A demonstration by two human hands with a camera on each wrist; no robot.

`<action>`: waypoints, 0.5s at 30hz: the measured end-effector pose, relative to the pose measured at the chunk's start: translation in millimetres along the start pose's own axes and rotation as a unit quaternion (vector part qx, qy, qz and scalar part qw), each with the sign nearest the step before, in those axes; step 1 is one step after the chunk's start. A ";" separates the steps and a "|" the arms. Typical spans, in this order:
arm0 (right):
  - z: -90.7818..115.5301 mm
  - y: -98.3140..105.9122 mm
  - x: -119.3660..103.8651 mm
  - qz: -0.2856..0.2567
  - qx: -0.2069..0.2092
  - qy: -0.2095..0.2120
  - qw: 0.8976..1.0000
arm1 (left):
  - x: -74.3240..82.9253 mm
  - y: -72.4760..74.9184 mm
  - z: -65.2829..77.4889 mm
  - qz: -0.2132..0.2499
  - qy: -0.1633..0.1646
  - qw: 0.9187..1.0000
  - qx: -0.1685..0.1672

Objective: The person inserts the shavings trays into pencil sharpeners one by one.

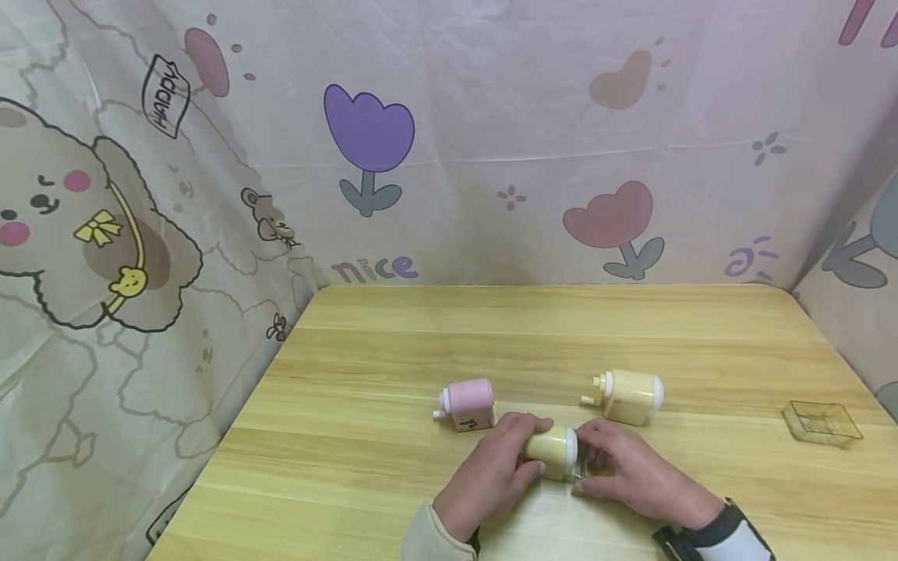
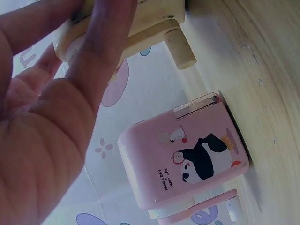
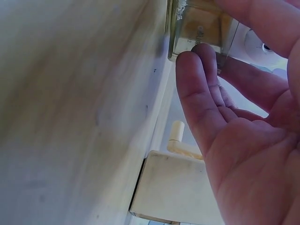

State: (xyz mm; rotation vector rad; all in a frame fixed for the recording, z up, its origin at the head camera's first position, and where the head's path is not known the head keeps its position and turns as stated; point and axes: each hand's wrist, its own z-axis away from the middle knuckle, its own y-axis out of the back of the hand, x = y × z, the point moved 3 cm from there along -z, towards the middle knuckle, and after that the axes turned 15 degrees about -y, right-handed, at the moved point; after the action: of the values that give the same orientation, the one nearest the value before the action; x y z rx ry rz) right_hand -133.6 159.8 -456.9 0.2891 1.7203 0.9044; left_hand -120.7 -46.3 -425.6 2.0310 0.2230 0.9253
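Boxy yellow plastic sharpener [image 1: 550,448] is gripped by left hand [image 1: 501,466]. Clear plastic drawer [image 3: 193,29] is pinched by right hand [image 1: 634,471].

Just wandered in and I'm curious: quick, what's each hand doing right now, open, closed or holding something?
Left hand: closed around the nearer yellow sharpener.
Right hand: appears to be pinching the clear tray at that sharpener's end.
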 end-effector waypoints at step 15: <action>-3.2 -2.7 -3.8 0.014 0.026 0.015 0.999 | 1.3 0.7 -0.5 -0.011 -0.005 1.000 -0.003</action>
State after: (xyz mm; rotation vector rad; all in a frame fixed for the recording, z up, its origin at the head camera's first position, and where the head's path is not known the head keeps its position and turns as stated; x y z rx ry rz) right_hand -134.4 154.3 -455.8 0.3354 1.7738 0.8891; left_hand -120.2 -45.8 -424.2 2.0238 0.2380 0.9008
